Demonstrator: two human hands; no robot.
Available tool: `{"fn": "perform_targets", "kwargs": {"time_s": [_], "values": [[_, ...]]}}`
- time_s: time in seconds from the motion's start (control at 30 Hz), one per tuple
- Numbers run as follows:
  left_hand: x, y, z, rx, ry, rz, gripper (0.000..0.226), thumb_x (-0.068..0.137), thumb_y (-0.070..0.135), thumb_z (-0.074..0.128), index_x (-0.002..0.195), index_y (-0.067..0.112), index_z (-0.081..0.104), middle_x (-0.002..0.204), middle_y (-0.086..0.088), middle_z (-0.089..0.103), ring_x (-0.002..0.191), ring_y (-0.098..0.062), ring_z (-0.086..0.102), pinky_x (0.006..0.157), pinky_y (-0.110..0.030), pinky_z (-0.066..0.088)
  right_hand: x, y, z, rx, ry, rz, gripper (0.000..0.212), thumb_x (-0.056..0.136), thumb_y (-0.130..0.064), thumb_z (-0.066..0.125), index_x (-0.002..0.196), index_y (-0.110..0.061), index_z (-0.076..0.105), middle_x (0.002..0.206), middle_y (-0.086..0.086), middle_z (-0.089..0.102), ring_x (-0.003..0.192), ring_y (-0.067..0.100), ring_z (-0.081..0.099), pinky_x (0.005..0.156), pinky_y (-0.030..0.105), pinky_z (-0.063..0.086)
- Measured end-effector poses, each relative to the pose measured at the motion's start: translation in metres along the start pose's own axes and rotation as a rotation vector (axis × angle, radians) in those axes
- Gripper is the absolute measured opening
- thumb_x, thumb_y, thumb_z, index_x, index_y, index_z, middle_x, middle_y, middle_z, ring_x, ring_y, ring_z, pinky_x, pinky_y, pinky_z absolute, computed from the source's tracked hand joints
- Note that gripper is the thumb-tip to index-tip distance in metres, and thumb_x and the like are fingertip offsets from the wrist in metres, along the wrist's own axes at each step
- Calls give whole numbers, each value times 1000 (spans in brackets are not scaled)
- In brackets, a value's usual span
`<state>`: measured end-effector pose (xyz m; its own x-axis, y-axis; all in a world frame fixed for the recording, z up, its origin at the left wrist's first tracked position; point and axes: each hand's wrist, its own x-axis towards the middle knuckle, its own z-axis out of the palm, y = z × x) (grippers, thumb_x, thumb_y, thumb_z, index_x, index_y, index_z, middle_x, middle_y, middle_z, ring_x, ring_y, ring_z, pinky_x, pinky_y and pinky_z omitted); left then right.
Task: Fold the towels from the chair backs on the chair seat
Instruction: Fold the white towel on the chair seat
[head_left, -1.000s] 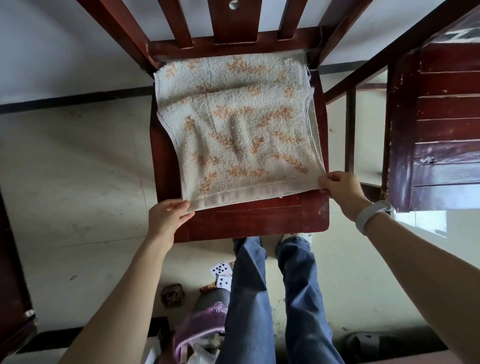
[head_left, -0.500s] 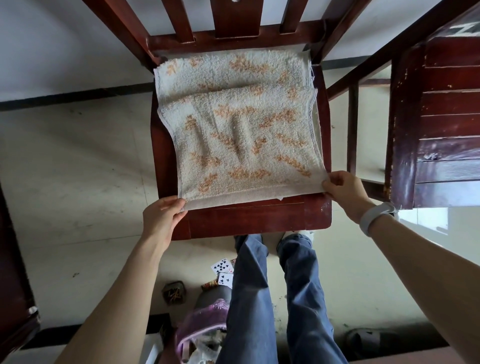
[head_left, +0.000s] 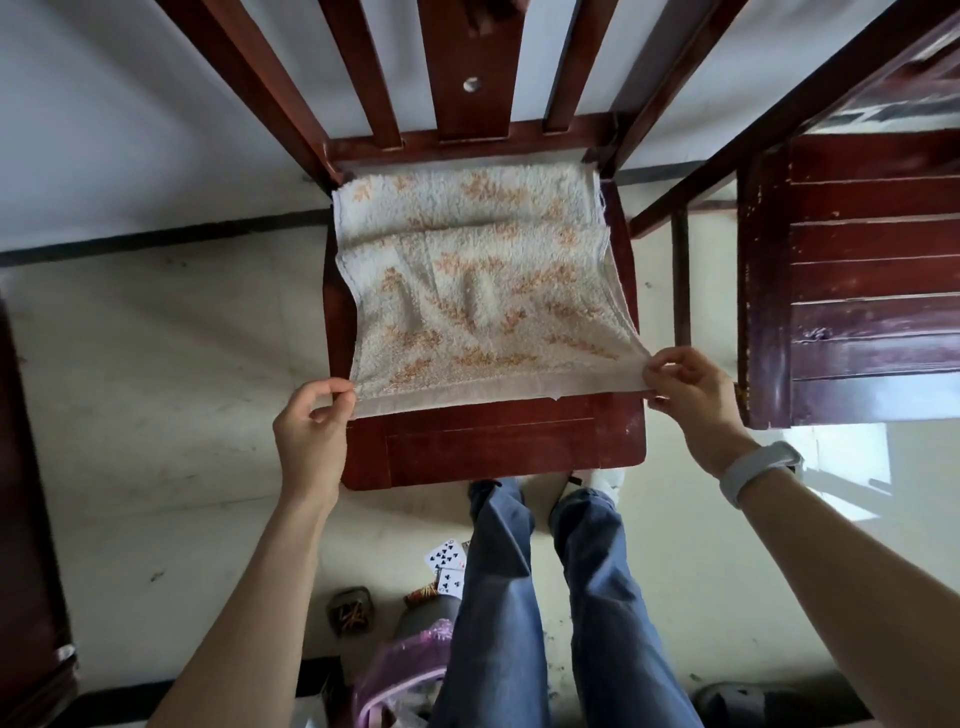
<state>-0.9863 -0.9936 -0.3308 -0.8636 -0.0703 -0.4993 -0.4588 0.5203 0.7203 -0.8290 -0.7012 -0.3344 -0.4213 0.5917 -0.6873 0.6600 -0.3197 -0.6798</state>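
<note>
Basically the towel (head_left: 478, 291) lies on the chair seat (head_left: 493, 441), spread from the backrest rail toward the person, already doubled by the look of the ridge across its far third. Its near hem runs left-right, parallel to the seat's front edge, with bare wood showing between hem and edge.

Left hand (head_left: 311, 426) pinches the near-left corner between thumb and fingertips. Right hand (head_left: 685, 389) pinches the near-right corner the same way. Both corners sit slightly lifted off the wood, and the hem is pulled taut between them.

Key relation: the towel lies straight ahead of both hands, away from the body, and each hand is equally near its own corner. The next fold likely carries the near hem forward, away from the person, onto the far edge by the backrest.

Wrinkles show mid-towel. Layer count at the right side edge is hard to read, maybe two or three.

A second chair (head_left: 857, 291) stands just right of the seat, clear of the towel.
</note>
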Motion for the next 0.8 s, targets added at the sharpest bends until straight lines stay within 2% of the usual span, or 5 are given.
{"fn": "perform_targets", "kwargs": {"time_s": [0.2, 0.37, 0.53, 0.7, 0.8], "values": [[-15, 77, -27, -280, -8, -44, 21, 85, 4, 60, 101, 17, 65, 90, 4, 66, 80, -1, 62, 65, -11, 48, -31, -70, -11, 129, -13, 32, 20, 87, 2, 53, 79, -14, 62, 78, 5, 53, 67, 17, 53, 92, 55, 48], [-42, 146, -53, -430, -96, -6, 26, 85, -1, 58, 110, 6, 61, 95, -5, 65, 86, -8, 62, 76, -13, 53, -65, -140, -32, 90, -136, -111, 36, 86, 12, 44, 118, -1, 53, 84, 4, 54, 75, 10, 54, 69, 16, 55], [-75, 182, -75, -136, -162, 192, 27, 76, -1, 68, 93, 20, 68, 94, 1, 67, 86, -6, 61, 91, -23, 43, -91, -177, -59, -432, 3, -460, 31, 84, 4, 55, 113, -5, 57, 100, 11, 58, 85, 19, 53, 71, 27, 42], [-106, 185, -77, 258, -117, 404, 25, 77, 1, 68, 101, 10, 70, 101, -1, 59, 89, -11, 56, 87, -21, 38, -108, -183, -91, -582, 88, -714, 18, 88, -2, 54, 103, 3, 63, 94, 15, 61, 84, 22, 55, 70, 15, 33], [-118, 176, -76, 186, -129, 448, 27, 78, -2, 65, 105, 2, 67, 100, -10, 60, 69, -3, 64, 71, -10, 48, -113, -178, -111, -681, 27, -760, 18, 89, -5, 54, 102, 3, 64, 83, 7, 57, 78, 21, 52, 71, 21, 36]]}}
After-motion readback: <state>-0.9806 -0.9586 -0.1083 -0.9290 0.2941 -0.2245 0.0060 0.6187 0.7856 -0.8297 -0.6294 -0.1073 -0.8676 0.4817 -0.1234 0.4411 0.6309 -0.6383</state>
